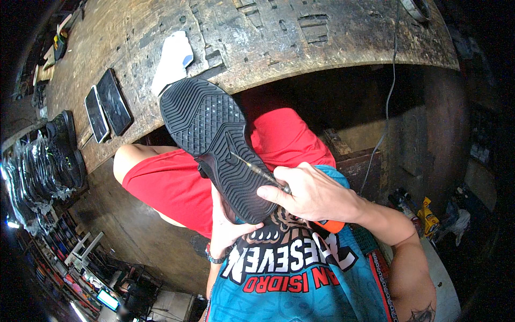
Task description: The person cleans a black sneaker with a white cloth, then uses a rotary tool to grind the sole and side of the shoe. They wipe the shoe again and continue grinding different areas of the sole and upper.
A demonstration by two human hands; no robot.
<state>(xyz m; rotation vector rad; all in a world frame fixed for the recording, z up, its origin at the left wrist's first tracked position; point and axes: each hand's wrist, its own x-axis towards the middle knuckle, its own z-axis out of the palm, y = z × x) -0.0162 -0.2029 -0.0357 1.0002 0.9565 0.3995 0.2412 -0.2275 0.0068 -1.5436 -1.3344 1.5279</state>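
1. we see the right grip [308,188] closed on a thin tool [252,168], its shaft slanting away across a black shoe [204,118]; the thumb lies over the sole.
2. the left grip [228,225] holds that shoe by the heel, thumb along the edge, other fingers partly hidden. the shoe sits between the two grips and stretches forward of them, sole up, above the red shorts [177,177], toe toward the worktop [354,43].
3. as for progress, we judge the work to be underway, since the tool is at the sole. the sole looks whole and in place on the shoe; we cannot make out any finished stretch, nor how much is left.
4. ahead of the left grip, just past the toe, lies a white piece [173,59], paper or cloth. farther left are a dark tablet or phone [113,102] and a pale-edged phone [96,115]; well left of both grips stand other black shoes [67,142].
5. for writing, we find big white and red lettering, upside down to us, on the teal shirt [257,306] below the grips. a yellow item [427,219] right of the right grip may carry print, too small to read. on the sole we can read no label.
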